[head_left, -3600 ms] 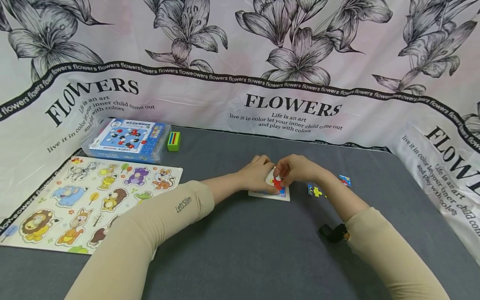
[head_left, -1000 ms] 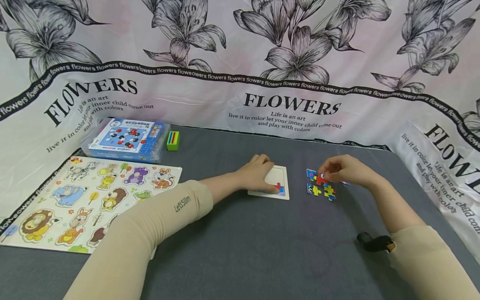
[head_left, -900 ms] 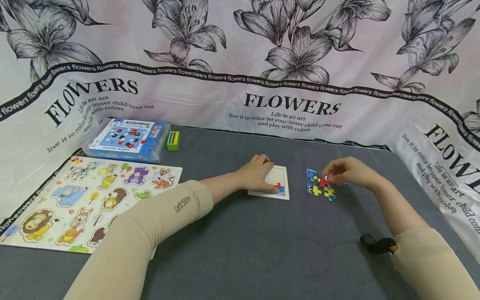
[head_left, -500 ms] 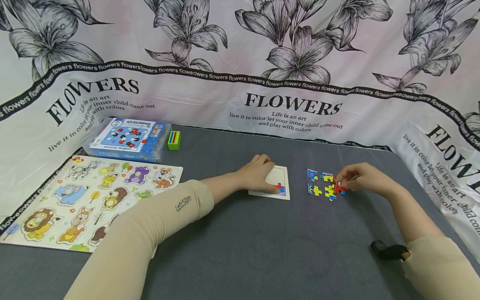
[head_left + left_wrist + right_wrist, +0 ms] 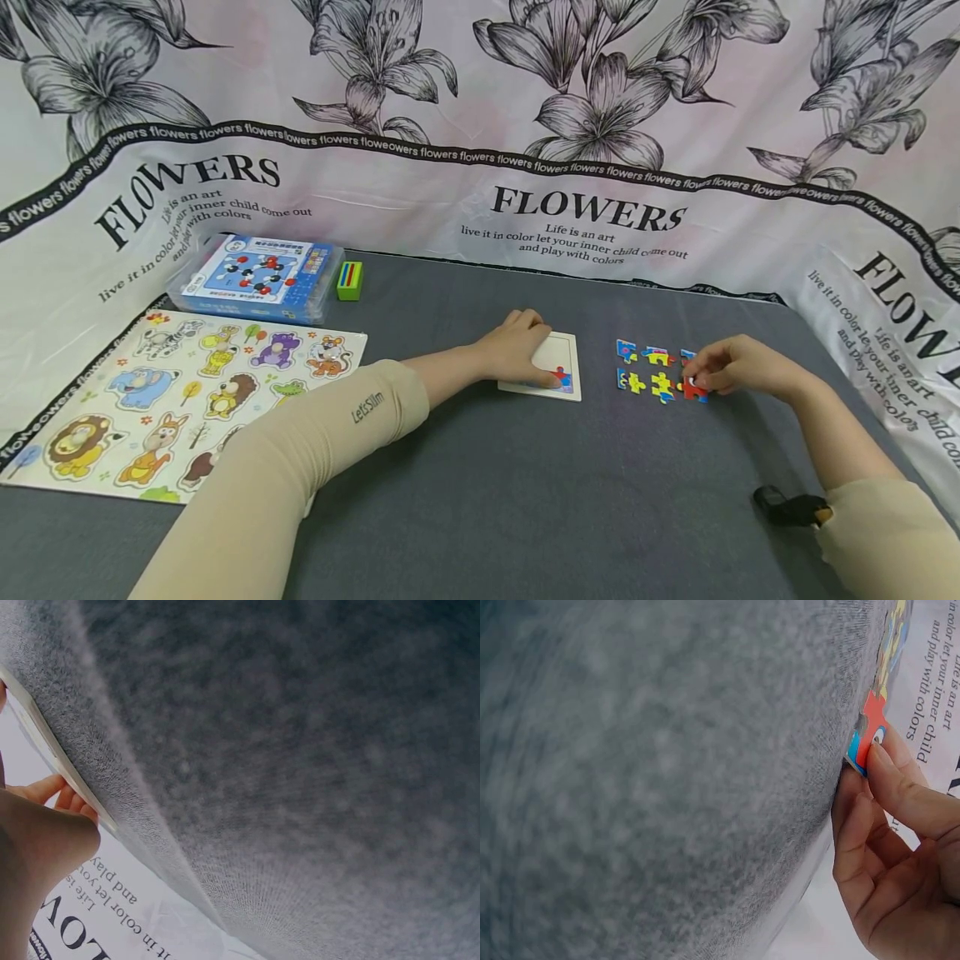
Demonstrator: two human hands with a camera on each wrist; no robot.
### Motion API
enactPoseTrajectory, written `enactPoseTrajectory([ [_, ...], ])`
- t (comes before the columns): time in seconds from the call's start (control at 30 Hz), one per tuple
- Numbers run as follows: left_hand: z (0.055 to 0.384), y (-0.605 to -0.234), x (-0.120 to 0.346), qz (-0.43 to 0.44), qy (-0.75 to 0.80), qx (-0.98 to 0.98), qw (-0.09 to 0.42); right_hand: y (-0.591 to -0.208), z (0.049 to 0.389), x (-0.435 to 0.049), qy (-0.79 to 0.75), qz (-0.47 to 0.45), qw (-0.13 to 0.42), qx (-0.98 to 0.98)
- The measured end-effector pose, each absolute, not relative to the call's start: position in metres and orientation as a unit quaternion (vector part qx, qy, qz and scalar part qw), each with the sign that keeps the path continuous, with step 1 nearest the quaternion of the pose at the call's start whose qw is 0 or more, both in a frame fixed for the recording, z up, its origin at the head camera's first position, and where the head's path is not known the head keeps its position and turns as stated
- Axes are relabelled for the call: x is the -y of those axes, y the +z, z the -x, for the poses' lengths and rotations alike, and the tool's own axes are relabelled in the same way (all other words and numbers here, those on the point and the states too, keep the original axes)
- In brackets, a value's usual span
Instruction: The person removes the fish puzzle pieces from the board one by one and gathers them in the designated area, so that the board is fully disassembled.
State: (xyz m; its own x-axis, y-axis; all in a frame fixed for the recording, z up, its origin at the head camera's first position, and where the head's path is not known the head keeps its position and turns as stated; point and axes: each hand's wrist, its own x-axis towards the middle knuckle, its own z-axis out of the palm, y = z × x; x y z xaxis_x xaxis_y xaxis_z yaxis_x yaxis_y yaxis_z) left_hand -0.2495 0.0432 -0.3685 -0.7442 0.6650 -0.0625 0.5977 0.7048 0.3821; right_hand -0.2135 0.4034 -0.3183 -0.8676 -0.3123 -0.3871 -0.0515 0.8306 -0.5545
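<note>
My left hand [image 5: 512, 346] grips the small white puzzle board [image 5: 567, 346]. Its thumb lies over the front part, on a red and blue puzzle piece [image 5: 561, 377] set in the board, and the hand covers the board's left side. In the left wrist view the fingers [image 5: 45, 787] meet the board's edge [image 5: 56, 750]. To the right, my right hand [image 5: 742, 367] pinches a red and blue puzzle piece [image 5: 693, 388] at the table surface; the right wrist view shows thumb and fingers on that piece [image 5: 870, 727]. Loose puzzle pieces [image 5: 662, 385] lie in two rows left of it.
A large animal puzzle board [image 5: 180, 408] lies on the left, partly under the left sleeve. Behind it are a clear plastic case [image 5: 258, 279] with a blue molecule label and a small green box [image 5: 348, 282]. A flower-printed cloth [image 5: 420, 200] rises behind the grey table [image 5: 480, 500].
My right hand has left the board and taken the red piece from among the loose pieces, moving it right and nearer to the row's right end. The left hand stays on the board.
</note>
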Motion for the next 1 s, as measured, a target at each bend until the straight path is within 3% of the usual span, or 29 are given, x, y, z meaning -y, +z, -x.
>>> enactPoseTrajectory([
  [0.63, 0.25, -0.369, -0.043, -0.354, 0.152, -0.917, 0.099, -0.319, 0.214, -0.408, -0.258, 0.09, 0.232, -0.934],
  [1.0, 0.254, -0.363, -0.039, -0.364, 0.156, -0.911, 0.116, -0.307, 0.22, -0.374, -0.246, 0.096, 0.176, -0.948],
])
